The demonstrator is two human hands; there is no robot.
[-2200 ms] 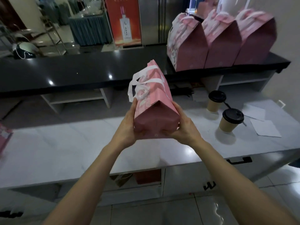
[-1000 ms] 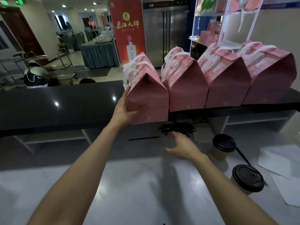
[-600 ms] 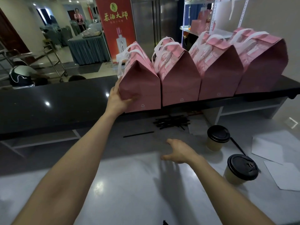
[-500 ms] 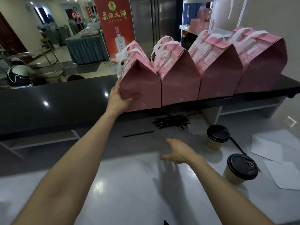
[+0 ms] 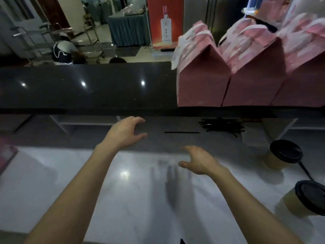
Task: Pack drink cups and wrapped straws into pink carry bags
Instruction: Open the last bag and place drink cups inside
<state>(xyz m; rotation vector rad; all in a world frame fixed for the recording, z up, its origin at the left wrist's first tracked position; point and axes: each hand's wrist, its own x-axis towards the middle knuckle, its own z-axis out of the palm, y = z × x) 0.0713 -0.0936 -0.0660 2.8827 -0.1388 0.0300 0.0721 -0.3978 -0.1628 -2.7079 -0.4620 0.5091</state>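
Your two forearms reach forward over the pale counter (image 5: pixel 133 199). Your right hand (image 5: pixel 198 162) hovers above it with its fingers loosely spread and curled, holding nothing; its blurred shadow falls on the surface just below. Your left hand (image 5: pixel 125 132) is a little farther out, also empty, thumb and fingers apart in a wide curve.

To your right stand two cups with black lids: the near cup (image 5: pixel 304 199) at the frame's edge and the far cup (image 5: pixel 279 156) behind it, with a dark straw (image 5: pixel 306 170) lying between them.

Beyond your hands, a single black straw (image 5: pixel 181 132) lies flat on the counter, and just right of it sits a loose pile of straws (image 5: pixel 221 125) under the edge of the black ledge (image 5: pixel 88 87).

On that ledge, at the right, the pink bags stand upright in a row, side by side and touching: the left bag (image 5: pixel 202 80), the middle bag (image 5: pixel 253 74), and a third bag (image 5: pixel 304 73) cut off by the frame. Their white handles sit folded on top.

Farther back, a red banner (image 5: pixel 165 22) stands on the floor.
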